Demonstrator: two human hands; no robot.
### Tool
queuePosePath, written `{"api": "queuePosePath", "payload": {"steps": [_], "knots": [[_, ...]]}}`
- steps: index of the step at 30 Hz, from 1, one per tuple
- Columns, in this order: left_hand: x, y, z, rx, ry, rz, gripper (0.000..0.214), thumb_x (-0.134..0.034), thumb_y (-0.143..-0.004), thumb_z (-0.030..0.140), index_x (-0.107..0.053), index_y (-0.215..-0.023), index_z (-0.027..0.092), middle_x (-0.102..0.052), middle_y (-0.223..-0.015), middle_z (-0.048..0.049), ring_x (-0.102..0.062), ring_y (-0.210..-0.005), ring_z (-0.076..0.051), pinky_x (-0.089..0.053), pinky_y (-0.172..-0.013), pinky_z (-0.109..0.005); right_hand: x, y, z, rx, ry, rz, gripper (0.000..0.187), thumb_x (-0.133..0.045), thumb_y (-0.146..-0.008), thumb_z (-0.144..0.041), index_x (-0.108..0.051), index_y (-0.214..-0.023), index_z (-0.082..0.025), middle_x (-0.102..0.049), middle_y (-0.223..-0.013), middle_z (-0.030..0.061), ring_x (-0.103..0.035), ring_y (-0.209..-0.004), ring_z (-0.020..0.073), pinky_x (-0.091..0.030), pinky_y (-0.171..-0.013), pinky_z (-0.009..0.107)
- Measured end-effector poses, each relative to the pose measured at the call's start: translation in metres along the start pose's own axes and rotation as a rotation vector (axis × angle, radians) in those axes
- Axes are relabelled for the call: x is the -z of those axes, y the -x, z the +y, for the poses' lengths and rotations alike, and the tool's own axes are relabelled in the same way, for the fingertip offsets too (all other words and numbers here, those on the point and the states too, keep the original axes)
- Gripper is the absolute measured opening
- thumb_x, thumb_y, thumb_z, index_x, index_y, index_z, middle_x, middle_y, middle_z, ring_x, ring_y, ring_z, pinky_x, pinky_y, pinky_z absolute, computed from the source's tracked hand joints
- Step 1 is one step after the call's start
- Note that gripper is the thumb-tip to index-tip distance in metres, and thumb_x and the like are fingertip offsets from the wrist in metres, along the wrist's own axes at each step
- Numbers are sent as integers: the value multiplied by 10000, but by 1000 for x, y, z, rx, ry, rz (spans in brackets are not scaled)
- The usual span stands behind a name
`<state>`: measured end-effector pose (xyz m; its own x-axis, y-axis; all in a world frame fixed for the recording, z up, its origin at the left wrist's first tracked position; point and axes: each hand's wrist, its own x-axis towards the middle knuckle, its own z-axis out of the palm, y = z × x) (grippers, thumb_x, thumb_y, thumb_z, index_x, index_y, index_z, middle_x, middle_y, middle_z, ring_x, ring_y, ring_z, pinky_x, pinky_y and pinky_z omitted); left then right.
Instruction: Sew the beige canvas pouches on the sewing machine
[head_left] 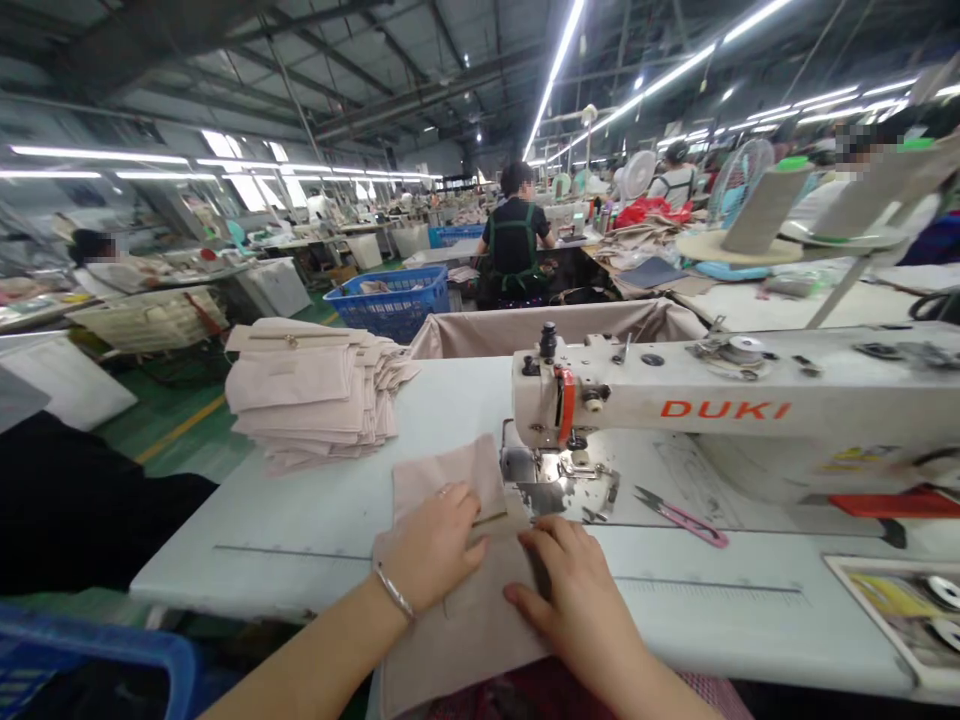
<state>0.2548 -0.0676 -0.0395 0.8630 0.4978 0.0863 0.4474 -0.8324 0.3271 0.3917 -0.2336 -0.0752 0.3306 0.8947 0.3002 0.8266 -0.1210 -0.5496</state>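
The left hand (439, 540) is reaching in from the lower left, palm down, its fingers lying close together and pointing away from the person, its thumb standing apart toward the right. It is resting flat on a beige cloth piece (487, 625), with a bracelet (394, 591) circling the wrist. The right hand (574, 590) is coming in from the lower right, turning its fingers leftward over the cloth's right side; thumb and fingers are standing apart, but whether they are pinching any fabric I cannot tell.

The cloth piece is lying left of and in front of the sewing machine (720, 400), its long axis running away from the person. Its far end is pointing past the left side of the machine's needle area (551, 465), while its near end is extending over the front edge of the worktop (300, 530). A thin dark strip (491, 518) is crossing it near the left fingertips.

Bare surface is opening to the left, reaching as far as a stack of beige pieces (307, 400) farther back. On the right, pink-handled snips (684, 517) are lying below the machine's arm.
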Motion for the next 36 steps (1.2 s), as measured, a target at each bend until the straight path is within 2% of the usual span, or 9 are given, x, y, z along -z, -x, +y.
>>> {"api": "queuePosePath", "payload": {"steps": [5,7,9,11,13,18,23,27,36], "knots": [[5,12,15,14,89,-25,59,-611,-773,189,-577,-816,212,-608,-894,-55,-581,-888,-254,-462,-798,-381,5,-2,4,-56,-145,6,271,-760,-774,-221,-650,-1022,-226,-612,-1076,88,-566,-1041,298,-470,-923,464],[15,20,22,43,147,-25,27,-562,-812,197,-554,-800,219,-616,-829,-32,-602,-799,-216,-484,-727,-337,17,-3,0,-59,-229,46,151,-692,-848,-240,-634,-987,-221,-604,-1141,88,-549,-1105,281,-451,-969,457],[29,28,29,96,355,-15,18,-534,-848,227,-550,-855,231,-645,-830,-17,-633,-779,-192,-512,-699,-300,35,-5,-8,-27,-323,68,60,-590,-929,-258,-621,-958,-217,-578,-1237,87,-521,-1178,257,-428,-1012,443],[44,36,38,160,676,11,96,-561,-852,257,-567,-947,245,-684,-927,-20,-666,-857,-191,-541,-756,-291,56,-7,-17,36,-412,38,127,-526,-969,-270,-622,-907,-215,-586,-1248,73,-530,-1180,228,-438,-1008,407],[54,42,48,223,942,52,220,-658,-813,295,-606,-1025,266,-700,-1034,-25,-673,-955,-213,-546,-845,-312,73,-8,-27,92,-474,-18,168,-530,-968,-272,-625,-841,-216,-638,-1135,49,-582,-1076,198,-480,-931,350],[55,55,63,371,1130,168,236,-797,-735,361,-724,-943,276,-731,-967,-28,-684,-917,-243,-555,-826,-328,91,-4,-43,46,-561,-4,98,-609,-921,-305,-651,-859,-242,-665,-897,-1,-617,-832,162,-496,-733,278],[52,62,76,374,1400,198,323,-809,-731,312,-733,-1018,186,-724,-940,-69,-663,-872,-225,-537,-790,-306,100,1,-52,-48,-618,14,170,-574,-921,-294,-636,-778,-224,-688,-876,10,-629,-823,166,-478,-726,274],[53,64,81,406,1446,206,245,-807,-749,272,-744,-951,149,-698,-835,-44,-616,-774,-151,-485,-699,-216,104,1,-56,-87,-600,-9,141,-591,-887,-274,-644,-764,-228,-706,-871,-7,-646,-821,158,-476,-743,269],[50,68,78,428,1388,212,184,-792,-774,292,-734,-882,154,-688,-808,-25,-587,-758,-135,-468,-691,-206,106,2,-58,-80,-582,-3,129,-592,-865,-249,-629,-742,-236,-712,-849,-38,-660,-791,132,-480,-718,244]]}}
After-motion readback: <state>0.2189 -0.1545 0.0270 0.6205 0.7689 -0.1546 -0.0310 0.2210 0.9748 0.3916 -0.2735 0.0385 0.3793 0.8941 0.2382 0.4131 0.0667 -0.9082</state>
